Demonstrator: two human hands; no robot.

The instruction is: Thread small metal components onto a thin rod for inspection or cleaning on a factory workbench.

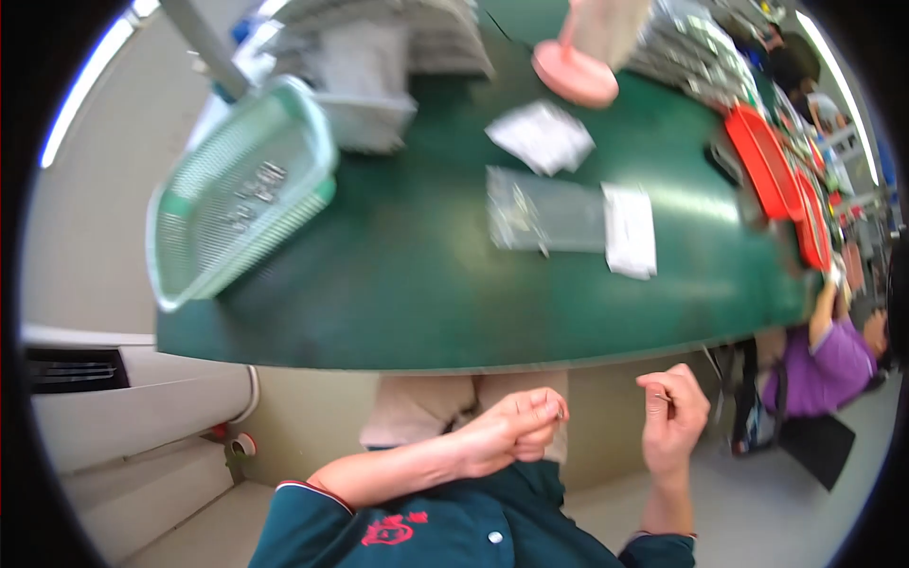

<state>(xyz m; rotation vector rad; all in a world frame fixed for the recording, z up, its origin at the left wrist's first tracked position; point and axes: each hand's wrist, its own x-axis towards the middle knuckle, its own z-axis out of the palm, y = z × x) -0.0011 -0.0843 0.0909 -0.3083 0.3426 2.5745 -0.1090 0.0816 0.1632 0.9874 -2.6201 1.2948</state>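
Both hands are held above my lap, short of the table's near edge. My left hand (511,431) is closed, with thumb and forefinger pinched together. A tiny dark bit shows at those fingertips, too small and blurred to name. My right hand (676,417) is raised apart from it, fingers curled in. Between its thumb and fingers sits a small thin metal piece (666,398). On the green table (398,284), a clear plastic bag (559,213) lies flat, with a white paper packet (630,230) at its right end.
A pale green mesh basket (317,156) holding several small metal parts stands at the left. Farther back are stacked plastic bags (426,43), a white packet (540,137) and a pink round stand (575,74). Red trays (762,166) line the right; a person in purple (828,369) sits beyond.
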